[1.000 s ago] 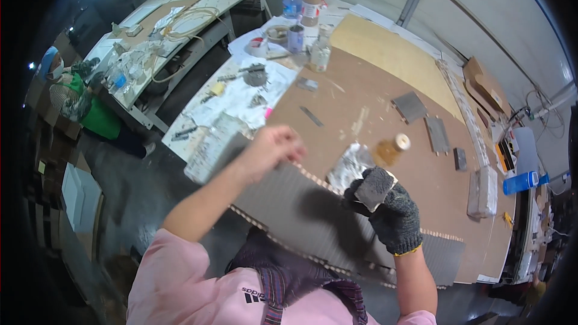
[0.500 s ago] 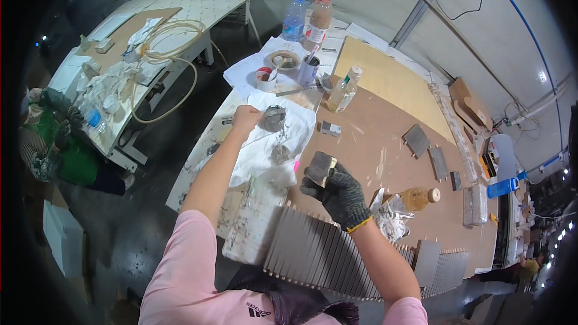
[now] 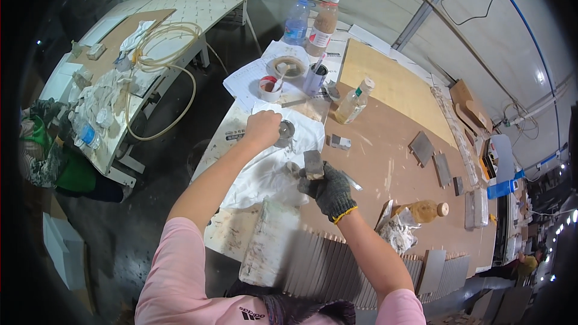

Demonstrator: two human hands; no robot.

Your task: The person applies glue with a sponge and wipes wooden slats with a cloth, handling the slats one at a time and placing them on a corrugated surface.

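My bare left hand (image 3: 264,130) is curled into a fist over the white cloth, right beside a small round grey tin (image 3: 285,133). What its fingers close on is hidden. My right hand (image 3: 332,191), in a dark knitted glove with a yellow cuff edge, grips a small grey block (image 3: 313,162), its flat face turned up. The stained white cloth (image 3: 244,171) lies beneath the tin. A thin pale strip (image 3: 351,180) sits just beyond the glove. In front of me, a row of narrow grey slats (image 3: 322,265) lines the table edge, next to a smeared white block (image 3: 271,244).
A clear bottle (image 3: 354,101), a bottle of amber liquid (image 3: 424,211) and crumpled paper (image 3: 398,233) stand on the brown board (image 3: 391,144). Tape rolls (image 3: 286,67), a pen cup (image 3: 314,79) and two larger bottles are behind. A person (image 3: 72,156) is at the left table.
My left hand has moved right and slightly nearer, covering part of the round tin. The grey block in my right hand has turned and come closer to the cloth. The view has shifted slightly.
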